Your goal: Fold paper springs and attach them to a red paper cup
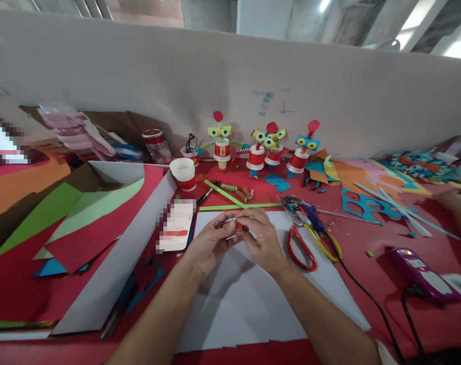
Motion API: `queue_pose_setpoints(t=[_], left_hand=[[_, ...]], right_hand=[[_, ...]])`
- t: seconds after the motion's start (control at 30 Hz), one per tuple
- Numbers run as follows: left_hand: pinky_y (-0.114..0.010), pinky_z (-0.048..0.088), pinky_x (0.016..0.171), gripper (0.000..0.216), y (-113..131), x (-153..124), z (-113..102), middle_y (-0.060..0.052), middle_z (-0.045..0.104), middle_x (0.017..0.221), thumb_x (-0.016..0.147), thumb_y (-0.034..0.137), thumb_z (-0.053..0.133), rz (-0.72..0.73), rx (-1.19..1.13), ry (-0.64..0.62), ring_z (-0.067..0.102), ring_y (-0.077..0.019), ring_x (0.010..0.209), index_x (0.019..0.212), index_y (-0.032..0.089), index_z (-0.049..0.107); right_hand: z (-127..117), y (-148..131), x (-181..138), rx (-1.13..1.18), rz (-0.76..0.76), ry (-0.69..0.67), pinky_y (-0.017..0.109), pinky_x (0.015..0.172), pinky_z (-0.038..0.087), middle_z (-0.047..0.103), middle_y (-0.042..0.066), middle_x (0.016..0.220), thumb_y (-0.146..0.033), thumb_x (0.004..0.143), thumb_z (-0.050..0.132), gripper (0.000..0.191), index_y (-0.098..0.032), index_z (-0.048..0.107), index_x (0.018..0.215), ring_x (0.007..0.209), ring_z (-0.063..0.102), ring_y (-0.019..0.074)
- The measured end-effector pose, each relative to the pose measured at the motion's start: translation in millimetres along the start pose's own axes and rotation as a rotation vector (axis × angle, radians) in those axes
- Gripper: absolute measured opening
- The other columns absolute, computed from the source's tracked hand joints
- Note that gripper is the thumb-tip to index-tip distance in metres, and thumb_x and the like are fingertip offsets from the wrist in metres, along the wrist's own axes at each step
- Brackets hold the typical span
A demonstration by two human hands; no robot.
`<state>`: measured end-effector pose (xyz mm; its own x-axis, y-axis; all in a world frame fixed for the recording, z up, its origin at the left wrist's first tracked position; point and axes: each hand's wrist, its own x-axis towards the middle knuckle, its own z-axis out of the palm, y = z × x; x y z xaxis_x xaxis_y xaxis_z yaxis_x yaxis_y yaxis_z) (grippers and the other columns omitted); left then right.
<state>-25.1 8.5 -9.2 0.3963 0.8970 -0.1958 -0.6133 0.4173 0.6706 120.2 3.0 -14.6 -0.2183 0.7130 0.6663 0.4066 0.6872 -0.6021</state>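
I hold a small red piece between the fingertips of my left hand and right hand. Both grips are pinched shut on it from opposite sides. It hangs just above the far edge of the white sheet, close in front of me. I judge this is so that both thumbs can work it in plain sight. It is too small for me to tell exactly what it is.

The sheet leaves a bare patch under my wrists, the only open room on the worktop. Scissors and a blue glue gun lie just beside my right hand, within easy reach. The gun's black cord trails past the sheet's right edge, where a forearm could snag it. On the left, a blurred card lies against the sheet's edge.

Green strips lie beyond my fingers. A cup stack and cup figures stand near the wall, well apart from me. Another person's hand rests at far right.
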Motion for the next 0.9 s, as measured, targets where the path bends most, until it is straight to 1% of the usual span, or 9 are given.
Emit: queue_pose_setpoints(t=[0.1,0.2,0.27,0.33,0.47,0.53,0.67,0.77,0.9], left_hand=[[-0.024,0.052,0.073,0.027,-0.7,0.5,0.0,-0.001,0.069,0.084,0.066,0.015,0.08,0.0,0.009,0.002,0.064,-0.0095,0.069,0.091,0.016,0.069],[-0.022,0.052,0.07,0.026,-0.8,1.4,0.3,-0.001,0.069,0.083,0.065,0.014,0.08,0.016,0.0,-0.011,0.064,-0.0096,0.069,0.088,0.016,0.069],[-0.021,0.051,0.069,0.029,-0.3,1.7,0.4,-0.001,0.069,0.08,0.065,0.013,0.08,0.041,0.006,-0.002,0.063,-0.0093,0.068,0.091,0.015,0.069],[-0.02,0.051,0.068,0.034,0.6,1.6,0.1,-0.001,0.069,0.078,0.065,0.014,0.08,0.046,0.018,0.009,0.064,-0.0099,0.068,0.096,0.015,0.068],[-0.021,0.05,0.071,0.041,2.1,1.5,-1.8,-0.003,0.07,0.08,0.066,0.015,0.08,0.025,0.017,-0.017,0.066,-0.0126,0.076,0.104,0.016,0.065],[-0.021,0.05,0.071,0.04,2.4,1.8,-2.9,-0.003,0.07,0.08,0.066,0.016,0.08,0.029,0.018,-0.031,0.066,-0.0128,0.077,0.103,0.017,0.065],[-0.021,0.05,0.07,0.04,2.9,2.1,-4.1,-0.002,0.069,0.077,0.063,0.018,0.083,0.022,0.041,-0.043,0.065,-0.0117,0.074,0.099,0.016,0.066],[-0.021,0.049,0.069,0.045,4.3,1.5,-5.1,-0.002,0.069,0.077,0.06,0.015,0.084,0.018,0.034,-0.042,0.064,-0.012,0.074,0.101,0.017,0.065],[-0.022,0.048,0.07,0.048,6.3,0.8,-7.1,-0.002,0.068,0.081,0.062,0.013,0.082,0.017,0.031,-0.057,0.063,-0.0114,0.073,0.107,0.017,0.065]], right_hand=[[-0.8,0.8,-0.9,-0.024,-0.024,-0.008,0.041,0.088,0.048,0.066,0.005,0.104,-0.008,0.085,0.055,0.025,-0.024,0.066,0.101,0.099,0.057,0.0206],[-0.9,1.2,0.1,-0.045,-0.012,0.0,0.041,0.087,0.047,0.066,0.005,0.103,-0.006,0.084,0.054,0.029,-0.025,0.067,0.102,0.098,0.057,0.0206],[-0.4,1.8,1.1,-0.024,0.026,0.004,0.041,0.088,0.048,0.065,0.004,0.102,-0.01,0.084,0.058,0.026,-0.027,0.068,0.101,0.098,0.057,0.0207],[0.3,2.7,1.7,0.029,0.075,0.005,0.04,0.089,0.048,0.064,0.005,0.104,-0.017,0.083,0.063,0.026,-0.028,0.066,0.106,0.1,0.057,0.021],[-0.2,3.3,2.7,0.139,0.134,-0.013,0.04,0.088,0.049,0.061,0.007,0.113,-0.023,0.08,0.068,0.046,-0.029,0.055,0.124,0.104,0.057,0.0216],[-1.6,2.1,3.6,0.161,0.134,-0.04,0.04,0.091,0.048,0.061,0.007,0.114,-0.023,0.079,0.069,0.045,-0.029,0.056,0.122,0.107,0.056,0.0218],[-3.6,-0.8,5.6,0.181,0.126,-0.067,0.041,0.097,0.045,0.062,0.007,0.113,-0.019,0.08,0.068,0.036,-0.028,0.063,0.114,0.11,0.056,0.0212],[-2.8,-1.7,6.0,0.198,0.14,-0.049,0.04,0.095,0.046,0.062,0.007,0.112,-0.016,0.079,0.068,0.036,-0.028,0.064,0.113,0.107,0.057,0.0205],[-1.3,-2.2,5.6,0.191,0.131,-0.019,0.037,0.09,0.049,0.062,0.006,0.106,-0.011,0.079,0.066,0.03,-0.027,0.068,0.104,0.102,0.059,0.0195]])
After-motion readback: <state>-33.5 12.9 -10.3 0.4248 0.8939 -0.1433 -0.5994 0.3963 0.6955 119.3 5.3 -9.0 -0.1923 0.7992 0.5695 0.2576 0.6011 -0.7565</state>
